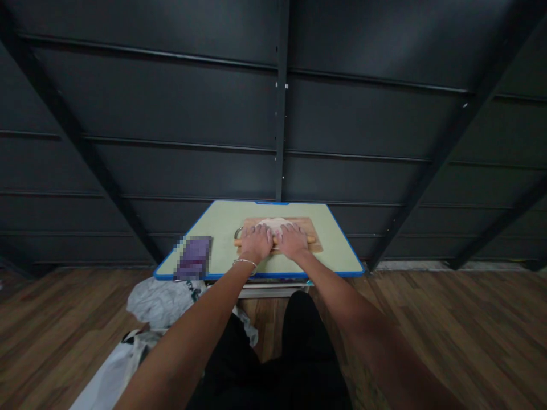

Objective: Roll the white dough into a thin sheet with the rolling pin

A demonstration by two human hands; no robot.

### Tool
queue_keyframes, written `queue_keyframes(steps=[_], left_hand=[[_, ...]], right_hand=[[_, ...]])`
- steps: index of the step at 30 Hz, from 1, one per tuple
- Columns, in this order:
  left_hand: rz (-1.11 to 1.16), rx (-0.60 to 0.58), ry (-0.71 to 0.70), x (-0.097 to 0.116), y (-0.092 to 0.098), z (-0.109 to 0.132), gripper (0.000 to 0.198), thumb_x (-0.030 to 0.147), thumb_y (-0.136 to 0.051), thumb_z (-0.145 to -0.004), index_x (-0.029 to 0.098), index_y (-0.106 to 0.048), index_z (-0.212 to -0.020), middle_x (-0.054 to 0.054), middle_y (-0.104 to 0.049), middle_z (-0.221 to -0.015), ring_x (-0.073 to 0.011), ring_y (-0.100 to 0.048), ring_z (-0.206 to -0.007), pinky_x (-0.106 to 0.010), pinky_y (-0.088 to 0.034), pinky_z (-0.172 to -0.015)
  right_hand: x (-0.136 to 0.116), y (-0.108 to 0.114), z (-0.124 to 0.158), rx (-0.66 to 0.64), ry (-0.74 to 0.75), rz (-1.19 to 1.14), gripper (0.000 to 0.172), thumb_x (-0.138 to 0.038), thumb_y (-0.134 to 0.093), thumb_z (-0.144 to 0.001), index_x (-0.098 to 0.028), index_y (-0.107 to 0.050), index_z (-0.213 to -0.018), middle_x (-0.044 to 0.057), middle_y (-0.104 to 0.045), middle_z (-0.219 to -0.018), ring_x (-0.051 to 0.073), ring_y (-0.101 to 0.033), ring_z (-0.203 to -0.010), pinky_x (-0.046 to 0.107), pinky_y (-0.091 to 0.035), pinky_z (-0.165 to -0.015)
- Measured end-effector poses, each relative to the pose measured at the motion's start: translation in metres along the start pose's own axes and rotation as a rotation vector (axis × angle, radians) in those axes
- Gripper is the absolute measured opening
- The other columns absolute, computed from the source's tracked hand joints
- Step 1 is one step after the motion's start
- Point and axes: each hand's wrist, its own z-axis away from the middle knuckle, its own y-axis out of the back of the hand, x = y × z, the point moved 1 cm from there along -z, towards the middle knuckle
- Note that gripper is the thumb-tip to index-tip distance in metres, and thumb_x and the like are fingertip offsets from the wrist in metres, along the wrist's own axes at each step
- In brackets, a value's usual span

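A wooden board (316, 247) with a metal ring handle at its left lies on a pale green table with a blue edge. Flat, pale dough (276, 222) is spread over the board's far part. Across the board runs a wooden rolling pin (311, 239), its ends showing at both sides. My left hand (257, 241), with a bangle on the wrist, rests on the pin's left part. My right hand (293, 239) is on its right part. Both hands lie over the pin with their fingers pointing away from me, at the near edge of the dough.
A pixelated purple item (194, 258) lies at the table's (342, 259) left front corner. Plastic bags (162, 302) and a white bag (106, 370) are on the wooden floor at the left. Dark metal shelving or panelling rises behind the table. My legs are below its front edge.
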Motion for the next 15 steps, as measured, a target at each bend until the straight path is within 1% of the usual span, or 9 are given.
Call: queue_keyframes(steps=[5, 10, 12, 15], left_hand=[[-0.029, -0.008, 0.012, 0.0, -0.001, -0.012, 0.05, 0.031, -0.027, -0.108, 0.013, -0.069, -0.128, -0.018, -0.067, -0.141, -0.0359, -0.059, -0.129, -0.057, -0.031, -0.116], [-0.032, -0.067, 0.031, -0.001, -0.004, -0.03, 0.053, 0.032, -0.024, -0.108, 0.011, -0.07, -0.124, -0.018, -0.07, -0.134, -0.0382, -0.062, -0.124, -0.058, -0.036, -0.11], [-0.021, -0.068, 0.055, -0.002, -0.004, -0.037, 0.053, 0.032, -0.024, -0.107, 0.012, -0.071, -0.121, -0.018, -0.071, -0.131, -0.0378, -0.063, -0.122, -0.056, -0.038, -0.107], [0.007, -0.079, 0.096, -0.003, -0.004, -0.048, 0.052, 0.034, -0.023, -0.108, 0.014, -0.07, -0.119, -0.018, -0.072, -0.128, -0.0364, -0.063, -0.121, -0.054, -0.041, -0.104]], right_hand=[[0.003, -0.005, -0.019, -0.033, 0.038, 0.039, 0.051, -0.045, -0.031, -0.112, -0.014, -0.068, -0.128, 0.017, -0.069, -0.134, 0.03, -0.056, -0.128, 0.042, -0.038, -0.111], [0.007, -0.013, -0.043, -0.076, 0.001, 0.028, 0.056, -0.052, -0.027, -0.112, -0.017, -0.067, -0.13, 0.017, -0.069, -0.133, 0.03, -0.057, -0.127, 0.044, -0.04, -0.11], [0.007, -0.011, -0.05, -0.097, -0.001, 0.02, 0.058, -0.053, -0.025, -0.112, -0.018, -0.067, -0.129, 0.017, -0.069, -0.133, 0.03, -0.056, -0.127, 0.045, -0.04, -0.11], [0.006, -0.002, -0.06, -0.127, 0.038, 0.027, 0.054, -0.049, -0.025, -0.113, -0.017, -0.065, -0.13, 0.016, -0.069, -0.135, 0.03, -0.056, -0.127, 0.045, -0.038, -0.112]])
